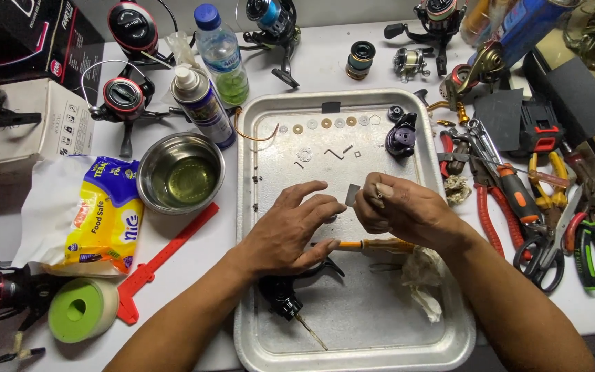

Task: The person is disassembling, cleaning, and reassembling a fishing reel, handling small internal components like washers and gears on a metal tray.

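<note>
Over a metal tray (270, 138) my two hands meet near its middle. My right hand (401, 210) pinches a small grey flat piece (352, 193) between thumb and fingers. My left hand (294, 231) lies flat with fingers spread, fingertips beside that piece and over an orange-handled tool (380, 244). A black reel part (280, 296) sits under my left wrist. A row of small washers (325, 124) and a dark reel body (402, 136) lie at the tray's far end. A crumpled white cloth (421, 282) rests under my right forearm.
Left of the tray stand a steel bowl (180, 172), a spray can (201, 103), a water bottle (222, 55), a yellow packet (105, 213), a red plastic strip (166, 258) and green-cored tape (80, 310). Pliers and scissors (545, 213) lie right. Fishing reels (125, 96) line the back.
</note>
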